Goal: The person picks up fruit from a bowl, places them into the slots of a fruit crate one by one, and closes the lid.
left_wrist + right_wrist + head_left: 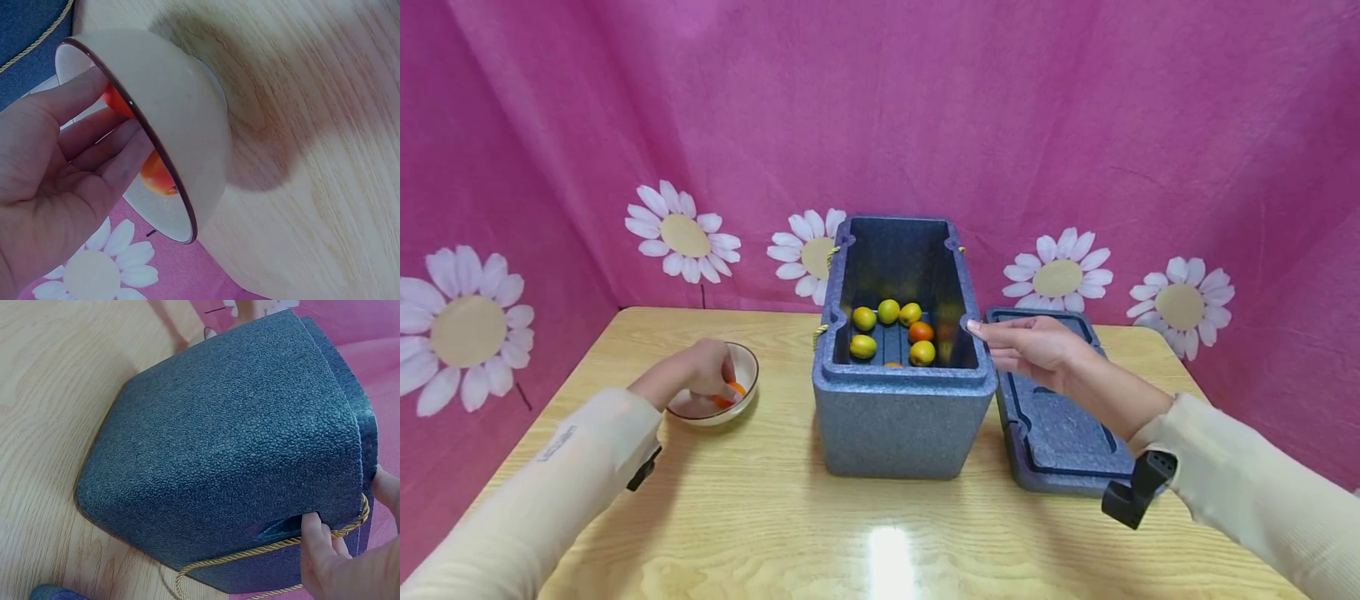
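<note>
In the head view, my left hand [706, 371] reaches down into a cream bowl [747, 364] with a brown rim. Its thumb and fingers pinch an orange-red fruit [117, 100]; a second orange fruit [159, 172] lies lower in the bowl. A tall grey foam box [902, 425] stands open at the middle of the table. Several yellow fruits [862, 346] and an orange-red one [921, 332] lie on its floor. My right hand [1037, 346] holds the box's right wall, thumb at the rim and fingers at the handle recess [281, 527] outside.
The grey box lid [1060, 433] lies flat on the wooden table [760, 517], right of the box. A yellow twisted cord [244, 555] hangs along the box's side. Behind the table hangs a pink cloth [910, 108] with large white daisies.
</note>
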`<state>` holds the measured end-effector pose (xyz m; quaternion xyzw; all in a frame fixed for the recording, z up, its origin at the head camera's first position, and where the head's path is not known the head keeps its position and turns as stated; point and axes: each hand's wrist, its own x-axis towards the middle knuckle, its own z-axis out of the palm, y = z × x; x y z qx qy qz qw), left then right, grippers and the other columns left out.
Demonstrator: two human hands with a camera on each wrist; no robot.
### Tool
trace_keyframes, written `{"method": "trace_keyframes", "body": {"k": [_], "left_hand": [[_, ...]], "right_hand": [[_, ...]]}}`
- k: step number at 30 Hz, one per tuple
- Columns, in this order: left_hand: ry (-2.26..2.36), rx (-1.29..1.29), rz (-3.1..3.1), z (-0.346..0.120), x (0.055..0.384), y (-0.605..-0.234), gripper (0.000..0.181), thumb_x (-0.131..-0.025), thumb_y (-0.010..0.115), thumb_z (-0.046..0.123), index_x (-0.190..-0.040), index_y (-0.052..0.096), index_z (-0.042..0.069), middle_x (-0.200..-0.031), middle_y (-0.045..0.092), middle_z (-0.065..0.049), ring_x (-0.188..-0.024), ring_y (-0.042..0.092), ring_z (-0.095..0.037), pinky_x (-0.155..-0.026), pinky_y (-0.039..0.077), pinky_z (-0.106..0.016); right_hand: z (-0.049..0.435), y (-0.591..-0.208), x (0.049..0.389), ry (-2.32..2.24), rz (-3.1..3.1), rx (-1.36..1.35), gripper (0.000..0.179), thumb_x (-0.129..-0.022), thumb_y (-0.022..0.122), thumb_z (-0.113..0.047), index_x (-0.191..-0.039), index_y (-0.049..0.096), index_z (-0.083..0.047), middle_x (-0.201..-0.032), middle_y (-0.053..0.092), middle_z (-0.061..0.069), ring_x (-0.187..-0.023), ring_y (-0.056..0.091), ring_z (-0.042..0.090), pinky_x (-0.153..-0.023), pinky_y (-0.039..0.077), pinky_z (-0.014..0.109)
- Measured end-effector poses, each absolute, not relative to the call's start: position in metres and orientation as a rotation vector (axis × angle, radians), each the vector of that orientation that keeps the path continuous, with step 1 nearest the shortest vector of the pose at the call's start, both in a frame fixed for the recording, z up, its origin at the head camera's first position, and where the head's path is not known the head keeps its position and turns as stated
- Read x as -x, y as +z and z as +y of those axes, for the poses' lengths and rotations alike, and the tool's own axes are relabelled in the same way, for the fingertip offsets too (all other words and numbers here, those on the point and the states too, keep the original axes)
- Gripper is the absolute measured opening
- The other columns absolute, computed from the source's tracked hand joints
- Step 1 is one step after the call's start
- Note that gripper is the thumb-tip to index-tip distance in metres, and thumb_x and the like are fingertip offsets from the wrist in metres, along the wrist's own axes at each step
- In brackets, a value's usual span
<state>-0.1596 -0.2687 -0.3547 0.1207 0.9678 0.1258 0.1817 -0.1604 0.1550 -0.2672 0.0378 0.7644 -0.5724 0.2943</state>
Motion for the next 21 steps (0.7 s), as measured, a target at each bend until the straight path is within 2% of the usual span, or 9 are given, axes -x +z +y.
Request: {"method": "trace_keyframes", "body": {"k": [10, 15, 21], "left_hand": [[0.364, -0.326, 2.771, -0.268, 0.1571, -0.3556, 0.021, -0.074, 0.08, 0.02, -0.077, 0.073, 0.0, -0.069, 0.07, -0.004, -0.064, 0.056, -0.012, -0.059, 0.047, -0.021], [0.374, -0.312, 2.758, -0.2679, 0.1579, -0.3566, 0.02, -0.075, 0.08, 0.02, -0.077, 0.074, 0.0, -0.066, 0.069, -0.002, -0.058, 0.055, -0.009, -0.055, 0.046, -0.02], [0.399, -0.29, 2.775, -0.2682, 0.1546, -0.3571, 0.023, -0.074, 0.08, 0.02, -0.08, 0.072, -0.002, -0.07, 0.069, -0.006, -0.061, 0.057, -0.012, -0.057, 0.047, -0.021]], "right_hand": [[0.1566, -0.2659, 0.1607, -1.525, 2.027, -0.099, 0.083, -0.095, 0.056, -0.041, -0.151, 0.015, 0.004, -0.159, 0.022, 0.019, -0.145, 0.03, 0.033, -0.117, 0.029, 0.04], [0.1572, -0.2662, 0.1606, -1.535, 2.006, -0.104, 0.084, -0.095, 0.056, -0.04, -0.151, 0.013, 0.005, -0.159, 0.022, 0.019, -0.145, 0.03, 0.031, -0.117, 0.029, 0.038], [0.1561, -0.2656, 0.1617, -1.535, 2.0, -0.1, 0.082, -0.095, 0.057, -0.039, -0.151, 0.015, 0.005, -0.16, 0.021, 0.018, -0.146, 0.029, 0.031, -0.117, 0.029, 0.038]]}}
